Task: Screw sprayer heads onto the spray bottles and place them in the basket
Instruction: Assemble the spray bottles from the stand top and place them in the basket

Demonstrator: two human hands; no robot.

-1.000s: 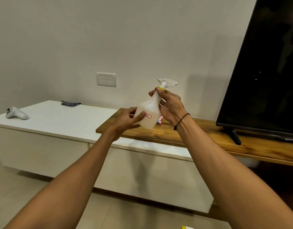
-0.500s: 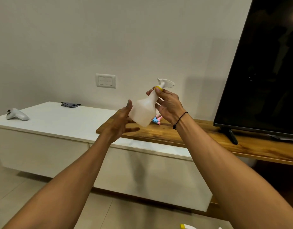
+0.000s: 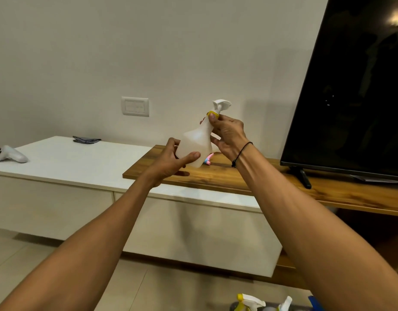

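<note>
Head view. A translucent spray bottle [image 3: 194, 145] is held in the air, tilted, in front of the left end of the wooden shelf [image 3: 249, 178], touching no surface. The left hand [image 3: 171, 161] is wrapped around the bottle's lower body, thumb across the front; the right hand [image 3: 228, 133] is closed on the neck, fingertips at the yellow collar [image 3: 213, 113] of the white sprayer head [image 3: 221, 104]. The step in hand appears to be tightening the head. To do it well, the left hand should hold the body fixed while the right turns the collar only, keeping head and neck in line so the thread does not cross, and stopping once the collar seats firmly. Whether the collar is already fully seated cannot be told, since fingers cover the joint. A small pink-and-blue object [image 3: 208, 159] on the shelf is mostly hidden behind the bottle and cannot be identified. At the bottom edge, more sprayer tops [image 3: 249, 299] rise from what may be the basket, cut off by the frame. A white controller [image 3: 9, 154] and a folded cloth [image 3: 86, 139] lie on the white cabinet [image 3: 70, 167], near its left end and back edge.
</note>
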